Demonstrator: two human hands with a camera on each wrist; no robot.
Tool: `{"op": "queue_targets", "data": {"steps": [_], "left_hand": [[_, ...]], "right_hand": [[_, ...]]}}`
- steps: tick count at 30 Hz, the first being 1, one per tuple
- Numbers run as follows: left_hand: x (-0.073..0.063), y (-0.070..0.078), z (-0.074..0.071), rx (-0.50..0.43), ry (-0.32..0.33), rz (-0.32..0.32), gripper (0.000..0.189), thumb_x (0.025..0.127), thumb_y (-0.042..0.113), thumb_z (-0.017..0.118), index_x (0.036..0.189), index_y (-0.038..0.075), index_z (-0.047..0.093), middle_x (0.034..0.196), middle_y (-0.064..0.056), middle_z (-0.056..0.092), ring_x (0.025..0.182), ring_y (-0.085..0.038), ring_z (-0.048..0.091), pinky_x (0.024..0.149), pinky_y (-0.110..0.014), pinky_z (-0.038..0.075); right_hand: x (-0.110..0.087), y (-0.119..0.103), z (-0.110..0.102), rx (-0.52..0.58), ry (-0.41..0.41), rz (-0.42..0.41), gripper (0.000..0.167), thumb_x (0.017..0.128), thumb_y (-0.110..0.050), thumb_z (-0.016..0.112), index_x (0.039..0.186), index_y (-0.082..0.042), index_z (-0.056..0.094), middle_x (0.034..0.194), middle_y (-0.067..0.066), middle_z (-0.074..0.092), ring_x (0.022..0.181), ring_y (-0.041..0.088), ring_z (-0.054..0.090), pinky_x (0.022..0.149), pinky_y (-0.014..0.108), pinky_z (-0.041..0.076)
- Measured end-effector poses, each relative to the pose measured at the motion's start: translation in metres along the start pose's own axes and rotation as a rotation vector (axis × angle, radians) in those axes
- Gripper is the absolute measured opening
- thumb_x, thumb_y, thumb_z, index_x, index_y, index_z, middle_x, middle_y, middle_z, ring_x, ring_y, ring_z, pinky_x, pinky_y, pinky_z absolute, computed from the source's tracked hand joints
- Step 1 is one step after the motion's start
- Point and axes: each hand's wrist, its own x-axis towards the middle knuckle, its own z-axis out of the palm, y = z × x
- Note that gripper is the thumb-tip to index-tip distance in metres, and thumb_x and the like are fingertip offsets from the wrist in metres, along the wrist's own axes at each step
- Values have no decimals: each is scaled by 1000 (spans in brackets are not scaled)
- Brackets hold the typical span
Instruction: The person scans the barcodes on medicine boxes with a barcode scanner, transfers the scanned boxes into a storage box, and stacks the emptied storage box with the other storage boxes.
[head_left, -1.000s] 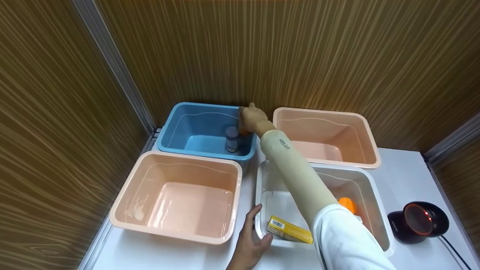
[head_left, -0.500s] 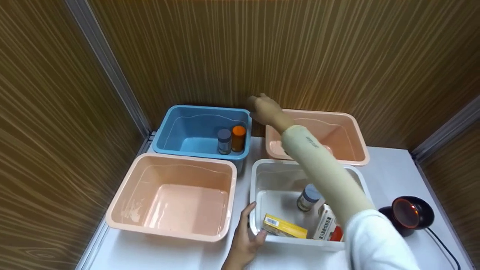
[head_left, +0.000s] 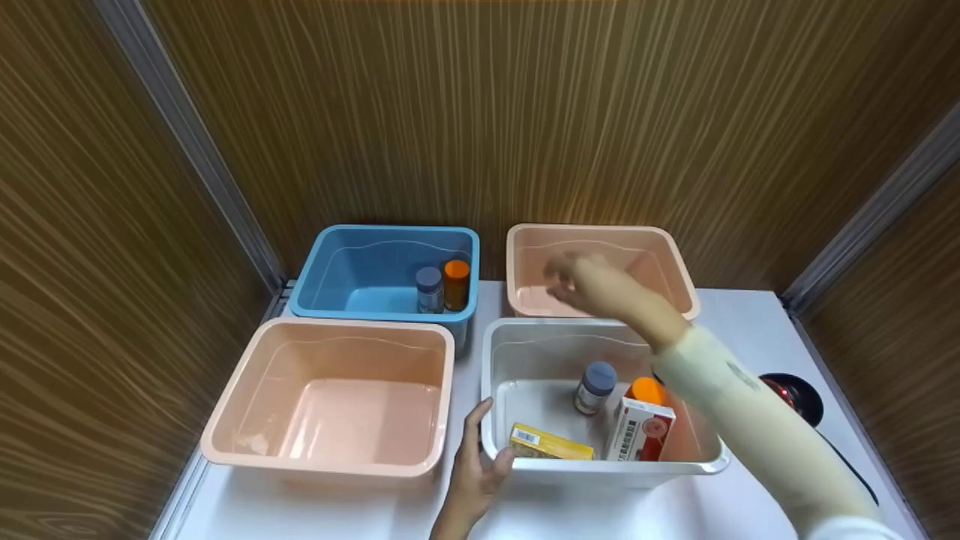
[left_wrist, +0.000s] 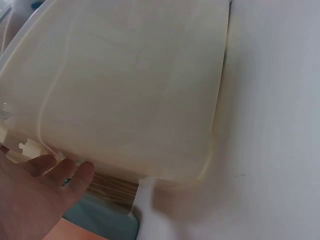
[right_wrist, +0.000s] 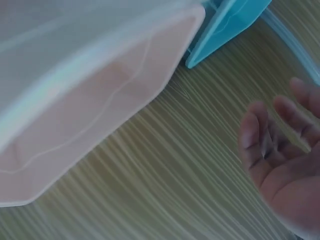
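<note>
My left hand [head_left: 471,480] rests at the near-left corner of the white bin [head_left: 600,468], fingers stretched along its side and thumb at the front rim. In the left wrist view, several fingertips [left_wrist: 82,175] lie by the bin's outer wall. My right hand [head_left: 592,283], blurred, passes over the back-right pink bin [head_left: 679,277] with loosely bent fingers and nothing in it. Inside the white bin are a clear jar with a grey-blue cap [head_left: 596,384], an orange-capped bottle [head_left: 647,391], a yellow box [head_left: 551,442] and a white-and-red medicine box [head_left: 641,431].
The blue bin [head_left: 386,313] at back left holds a grey-blue-capped jar [head_left: 430,291] and an orange-capped bottle [head_left: 456,286] side by side. A larger pink bin [head_left: 322,466] stands at front left. A black device with a red light [head_left: 796,399] and a cable is partly behind the right arm.
My right hand has left the orange-capped bottle in the blue bin and swung back to the right, toward me. The left hand stays at the white bin. The view has shifted.
</note>
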Motion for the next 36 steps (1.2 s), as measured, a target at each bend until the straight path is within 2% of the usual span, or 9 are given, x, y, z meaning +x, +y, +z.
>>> {"op": "queue_targets", "data": {"steps": [2, 4, 9, 12, 16, 21, 24, 29, 36], "left_hand": [[4, -2, -1, -10, -10, -11, 72, 90, 19, 66, 153, 8, 33, 141, -17, 47, 119, -32, 53, 100, -38, 46], [8, -4, -2, -18, -11, -16, 72, 90, 19, 66, 154, 11, 33, 141, -17, 47, 117, -32, 54, 98, -39, 47], [17, -6, -3, -13, -6, -16, 72, 89, 21, 65, 154, 13, 34, 143, -18, 45, 116, -29, 55, 97, -42, 48], [20, -7, -4, -3, -11, -20, 73, 88, 19, 64, 153, 13, 34, 142, -19, 46, 117, -32, 54, 97, -41, 48], [22, -9, -7, 0, -2, -44, 71, 89, 20, 65, 153, 13, 34, 148, -23, 41, 123, -33, 51, 101, -46, 45], [21, -10, -11, 9, 13, -57, 71, 90, 22, 66, 153, 13, 34, 150, -22, 38, 125, -32, 48, 102, -50, 44], [21, -10, -11, 22, 11, -58, 70, 91, 19, 65, 153, 13, 33, 150, -19, 39, 127, -31, 47, 104, -55, 41], [21, -9, -11, 16, 10, -74, 70, 91, 18, 64, 153, 12, 32, 152, -19, 37, 129, -30, 46, 105, -56, 39], [21, -6, -11, -12, 7, -111, 71, 92, 22, 65, 154, 13, 31, 154, -21, 33, 133, -31, 42, 108, -55, 36]], "right_hand": [[-15, 2, 4, -22, -59, 6, 11, 91, -7, 71, 102, -3, 70, 88, 8, 67, 76, 24, 62, 68, 38, 54], [-26, 7, 8, -70, -171, 52, 11, 91, -10, 71, 102, -8, 72, 86, 4, 67, 75, 21, 59, 72, 39, 51], [-43, 21, 23, -172, -483, 336, 27, 93, -23, 71, 120, -16, 72, 109, 4, 69, 93, 26, 57, 93, 50, 46], [-49, 27, 34, -184, -491, 530, 30, 88, -29, 78, 117, -23, 73, 110, 2, 65, 95, 28, 57, 88, 49, 50], [-48, 31, 49, -172, -443, 655, 24, 80, -34, 86, 99, -27, 75, 97, 0, 61, 90, 28, 56, 80, 45, 50], [-39, 37, 69, -130, -594, 606, 15, 85, -27, 79, 91, -17, 71, 85, 2, 61, 82, 26, 56, 71, 41, 48], [-36, 41, 77, -173, -664, 555, 12, 85, -23, 76, 88, -14, 67, 79, 2, 59, 75, 23, 55, 65, 39, 46], [-37, 46, 82, -198, -674, 573, 10, 83, -18, 75, 84, -17, 65, 77, 3, 58, 71, 22, 54, 61, 38, 45], [-36, 44, 81, -236, -662, 504, 7, 86, -15, 69, 86, -19, 64, 75, 1, 57, 70, 21, 55, 63, 36, 45]]}}
